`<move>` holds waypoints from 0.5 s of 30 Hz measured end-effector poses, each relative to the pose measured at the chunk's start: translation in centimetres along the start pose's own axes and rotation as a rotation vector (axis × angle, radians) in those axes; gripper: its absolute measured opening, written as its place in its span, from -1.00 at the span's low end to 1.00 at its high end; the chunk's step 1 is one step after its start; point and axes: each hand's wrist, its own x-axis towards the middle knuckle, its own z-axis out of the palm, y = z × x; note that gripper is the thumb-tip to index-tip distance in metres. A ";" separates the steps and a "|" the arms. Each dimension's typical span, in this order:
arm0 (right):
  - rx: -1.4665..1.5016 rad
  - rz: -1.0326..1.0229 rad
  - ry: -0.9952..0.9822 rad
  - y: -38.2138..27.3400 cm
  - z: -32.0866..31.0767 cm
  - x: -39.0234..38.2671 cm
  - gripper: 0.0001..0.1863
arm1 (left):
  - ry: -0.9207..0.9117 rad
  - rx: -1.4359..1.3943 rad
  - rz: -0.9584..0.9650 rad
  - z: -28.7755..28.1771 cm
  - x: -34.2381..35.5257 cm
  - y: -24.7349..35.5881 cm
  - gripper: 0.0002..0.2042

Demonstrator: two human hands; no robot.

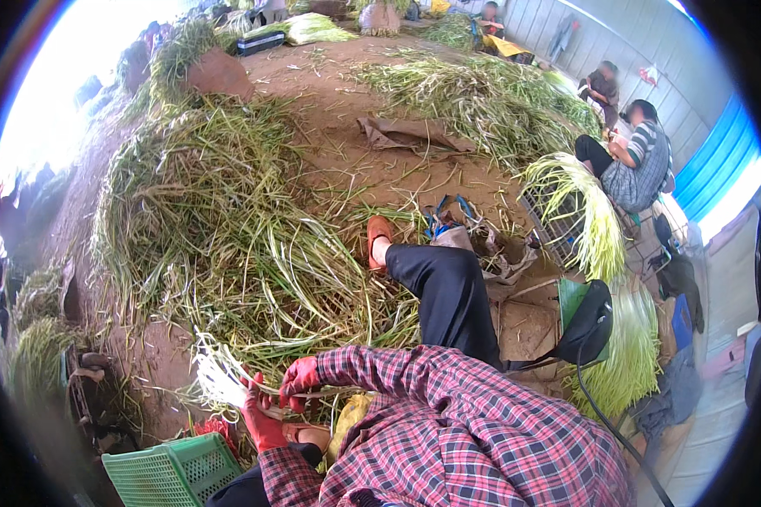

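Note:
Both my hands wear red gloves and are close together at the lower left. My left hand [264, 422] is closed round the lower part of a bunch of pale stalks [216, 372], whose white ends fan out to the left. Just right of it, my right hand [299, 380] has its fingers pinched together over a thin green stalk [338, 391] that trails right, toward my sleeve. A broad heap of long green leafy stalks [228, 245] lies on the ground in front of my hands.
A green plastic crate [173, 473] stands at lower left. Trimmed pale green bundles [621, 355] and a black crate [554, 224] are on the right. Another stalk heap [482, 97] lies farther off. Several people sit at the far right, including one in a striped top [647, 156].

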 end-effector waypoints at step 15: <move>-0.047 -0.159 0.648 2.0 3.5 3.5 -0.79 | 0.044 -0.036 0.108 0.7 -1.5 -3.4 -0.73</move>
